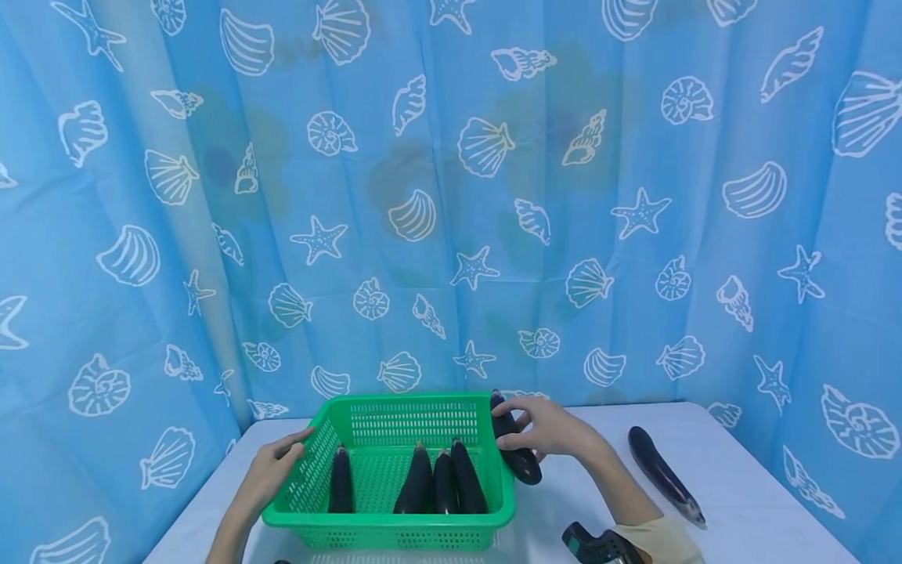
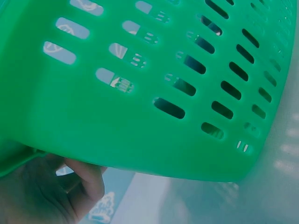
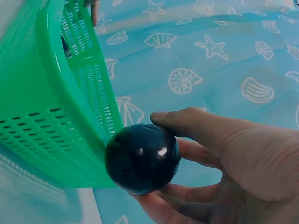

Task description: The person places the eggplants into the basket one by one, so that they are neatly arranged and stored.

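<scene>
My right hand (image 1: 541, 425) holds a dark purple eggplant (image 1: 523, 466) between thumb and fingers, at the right rim of a green plastic basket (image 1: 387, 519). In the right wrist view the rounded end of this eggplant (image 3: 142, 158) faces the camera, close beside the basket wall (image 3: 28, 93). My left hand (image 1: 271, 468) grips the basket's left rim. The left wrist view has the left hand (image 2: 56, 191) partly behind the perforated green wall (image 2: 117, 116), its fingers bent at the edge. Several eggplants (image 1: 416, 482) lie inside the basket, stems toward the far side.
Another eggplant (image 1: 665, 476) lies on the white-covered table (image 1: 564, 501), to the right of my right arm. A black device (image 1: 599, 544) is strapped at my right wrist. Behind the table hangs a blue curtain (image 1: 451, 235) with white shell prints.
</scene>
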Motion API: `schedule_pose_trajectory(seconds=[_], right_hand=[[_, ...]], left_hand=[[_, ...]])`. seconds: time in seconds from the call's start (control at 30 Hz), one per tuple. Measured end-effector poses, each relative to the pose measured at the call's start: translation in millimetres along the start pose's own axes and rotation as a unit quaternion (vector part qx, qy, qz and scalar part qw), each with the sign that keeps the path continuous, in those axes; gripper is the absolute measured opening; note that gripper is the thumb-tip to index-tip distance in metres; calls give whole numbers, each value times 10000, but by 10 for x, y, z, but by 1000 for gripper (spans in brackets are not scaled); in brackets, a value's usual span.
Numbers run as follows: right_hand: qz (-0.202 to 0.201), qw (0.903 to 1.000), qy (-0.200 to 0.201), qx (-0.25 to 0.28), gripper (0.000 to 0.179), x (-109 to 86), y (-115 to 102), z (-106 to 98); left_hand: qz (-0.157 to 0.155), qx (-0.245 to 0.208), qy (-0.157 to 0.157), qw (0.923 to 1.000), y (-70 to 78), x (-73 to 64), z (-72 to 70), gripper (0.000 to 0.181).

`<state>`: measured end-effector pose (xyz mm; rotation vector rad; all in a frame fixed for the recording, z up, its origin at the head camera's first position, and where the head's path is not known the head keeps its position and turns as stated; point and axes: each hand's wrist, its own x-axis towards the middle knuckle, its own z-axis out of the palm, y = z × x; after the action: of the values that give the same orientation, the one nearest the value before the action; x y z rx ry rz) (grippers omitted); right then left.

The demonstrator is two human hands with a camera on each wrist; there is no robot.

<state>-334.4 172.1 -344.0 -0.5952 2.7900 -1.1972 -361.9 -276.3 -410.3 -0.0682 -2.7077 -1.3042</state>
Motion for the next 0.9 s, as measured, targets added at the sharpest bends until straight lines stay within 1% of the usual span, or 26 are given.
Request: schedule_pose_trajectory(seconds=[0.13,0.3,0.43,0.63,0.9], right_hand=[[-21,10000,-43,46,48,19,-47,29],[-141,9997,-132,147,49,65,-72,72],[-195,9995,-158,200,49,99,-99,114],[-261,9991,-150,288,48,143,-148,181],[-173,9990,-169,363,48,197,-165,271]], left_hand=[[30,-23,17,10000,7,-2,4,44],[43,5,-10,10000,18,-7,-2,44],[-28,38,10,10000,12,4,3,44],[-55,40,16,10000,9,8,3,44],[-49,21,8,10000,7,8,3,44]])
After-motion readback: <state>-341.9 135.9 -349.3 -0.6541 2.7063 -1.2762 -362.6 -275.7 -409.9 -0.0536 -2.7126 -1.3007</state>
